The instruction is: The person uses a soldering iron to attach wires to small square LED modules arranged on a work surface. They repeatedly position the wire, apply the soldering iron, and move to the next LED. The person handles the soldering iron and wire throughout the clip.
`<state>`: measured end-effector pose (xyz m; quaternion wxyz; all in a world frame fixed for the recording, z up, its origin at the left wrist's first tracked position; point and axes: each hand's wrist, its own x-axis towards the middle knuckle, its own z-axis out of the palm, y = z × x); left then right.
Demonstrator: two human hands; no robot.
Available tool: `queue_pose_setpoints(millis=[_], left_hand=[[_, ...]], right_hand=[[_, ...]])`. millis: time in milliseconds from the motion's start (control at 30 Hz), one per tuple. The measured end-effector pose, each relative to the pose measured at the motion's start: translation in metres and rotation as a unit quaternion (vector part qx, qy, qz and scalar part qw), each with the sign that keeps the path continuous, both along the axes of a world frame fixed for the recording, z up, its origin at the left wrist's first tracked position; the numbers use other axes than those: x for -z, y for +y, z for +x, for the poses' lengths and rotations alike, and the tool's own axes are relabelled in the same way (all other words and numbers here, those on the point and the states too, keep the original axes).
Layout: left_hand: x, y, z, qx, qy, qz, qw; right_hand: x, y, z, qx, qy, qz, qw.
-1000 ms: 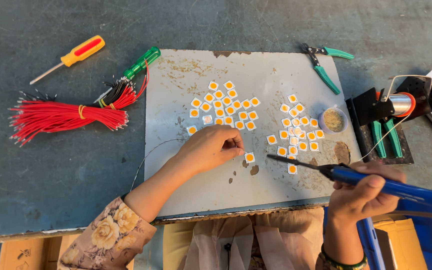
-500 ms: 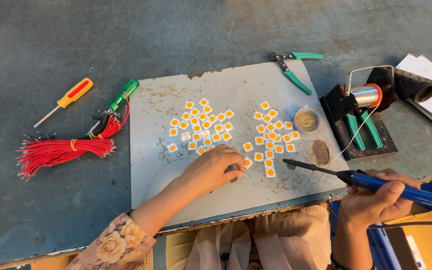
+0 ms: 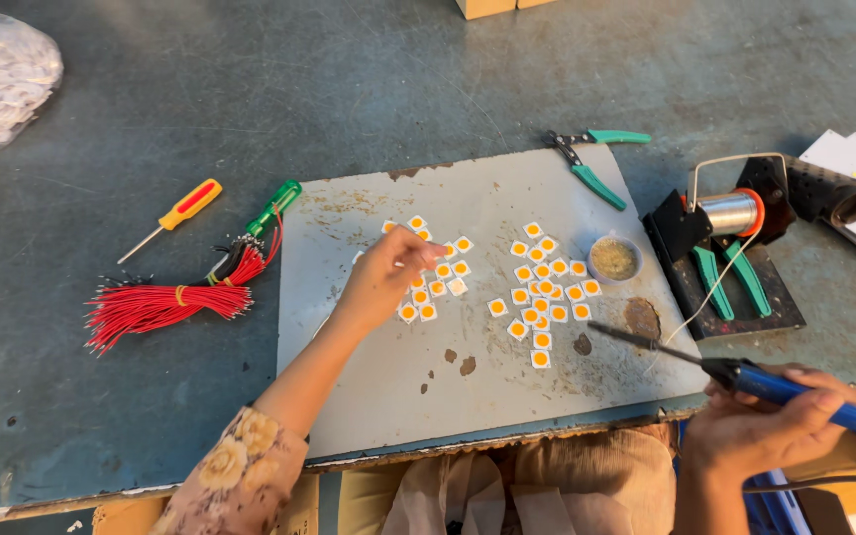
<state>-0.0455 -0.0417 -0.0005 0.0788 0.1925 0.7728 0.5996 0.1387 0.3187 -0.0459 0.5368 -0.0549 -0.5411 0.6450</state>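
Our left hand (image 3: 383, 277) pinches together over the small square chips (image 3: 438, 272); our right hand (image 3: 760, 431) grips the soldering iron (image 3: 745, 374).

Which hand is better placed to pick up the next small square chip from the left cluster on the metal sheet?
Left. The left hand is over the left cluster of chips, fingertips among them. The right hand grips the blue soldering iron at the table edge.
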Motion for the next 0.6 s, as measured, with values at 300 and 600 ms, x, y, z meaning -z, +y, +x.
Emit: queue_pose_setpoints(millis=[300,600], left_hand=[[0.028,0.038,-0.015,-0.039,0.167,-0.109,0.979],[0.006,0.03,0.021,0.066,0.216,-0.2,0.953]], right_hand=[[0.028,-0.033,-0.041,-0.098,-0.012,-0.069,0.993],[0.031,-0.03,-0.04,-0.11,-0.01,-0.087,0.99]])
